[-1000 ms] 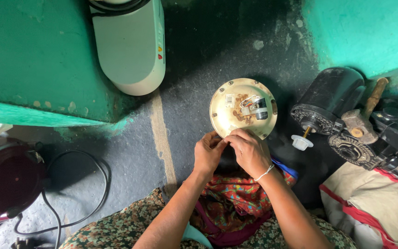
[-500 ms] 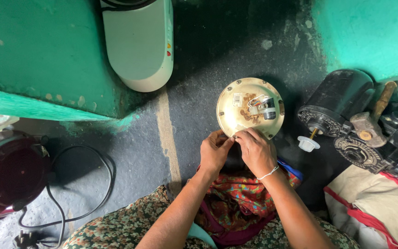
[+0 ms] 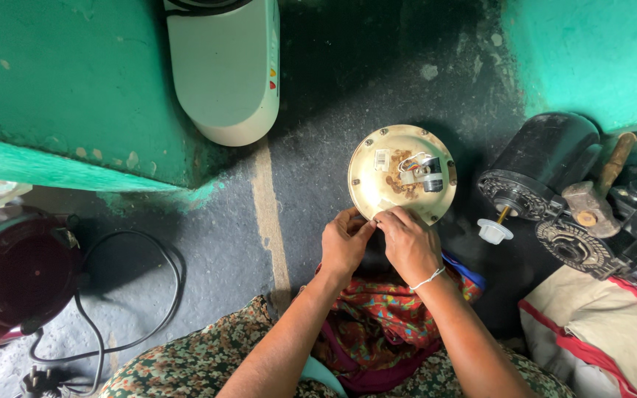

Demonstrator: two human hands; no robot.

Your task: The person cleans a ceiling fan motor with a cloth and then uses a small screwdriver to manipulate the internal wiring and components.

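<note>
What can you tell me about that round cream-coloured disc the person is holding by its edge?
The round disc looks like cream plastic, stained brown around the middle. Small screws dot its rim, and a little cluster of white wires and a dark part sits right of centre beside a pale sticker. It faces the camera above the dark floor. The left hand and right hand pinch its lower edge.

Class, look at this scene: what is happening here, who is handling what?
A person seated on the floor works with both hands at the near edge of a round cream cover with small wired parts at its middle. The left hand and right hand meet at its rim, fingertips pinching there. A black motor and a hammer lie to the right, a maroon appliance with a black cord to the left.
</note>
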